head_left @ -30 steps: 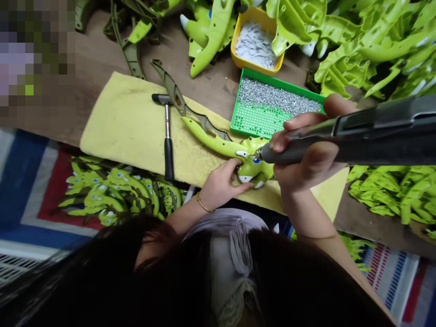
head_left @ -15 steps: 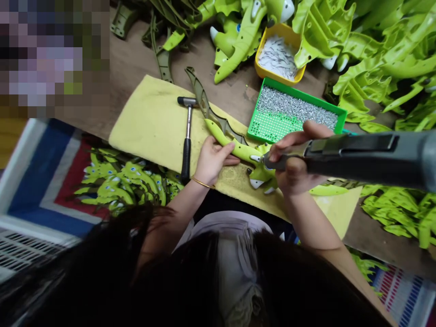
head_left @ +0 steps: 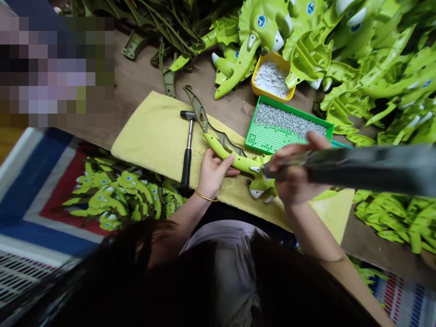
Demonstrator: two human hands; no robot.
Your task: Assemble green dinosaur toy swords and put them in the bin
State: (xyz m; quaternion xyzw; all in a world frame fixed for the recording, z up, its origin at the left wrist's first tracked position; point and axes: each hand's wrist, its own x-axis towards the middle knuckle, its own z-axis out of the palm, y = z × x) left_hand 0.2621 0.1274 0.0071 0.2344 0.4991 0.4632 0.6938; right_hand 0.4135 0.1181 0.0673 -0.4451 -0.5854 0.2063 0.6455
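A lime-green plastic dinosaur-shaped toy piece (head_left: 243,164), with white horns, lies on a yellow cloth pad (head_left: 150,131). My left hand (head_left: 214,172) closes on its curved arm, thumb on top. A dark olive frame part (head_left: 200,116) lies against its far side. My right hand (head_left: 294,179) wraps round the front of a dark power screwdriver (head_left: 361,170), blurred and pointing left. Its tip meets the toy piece near a small white spot; my fingers partly hide the piece's right end. A small hammer (head_left: 188,150) rests left of my left hand.
Behind the pad stand a green tray of screws (head_left: 252,136) and a yellow tub of small white parts (head_left: 256,91). Green toy parts (head_left: 371,91) crowd the right; olive parts (head_left: 136,45) lie at back left. Finished-looking pieces (head_left: 112,195) fill a lined crate below left.
The view has tilted, so the table's things sit lower in the picture. My hands keep their places on the toy piece and screwdriver; the tool looks more blurred.
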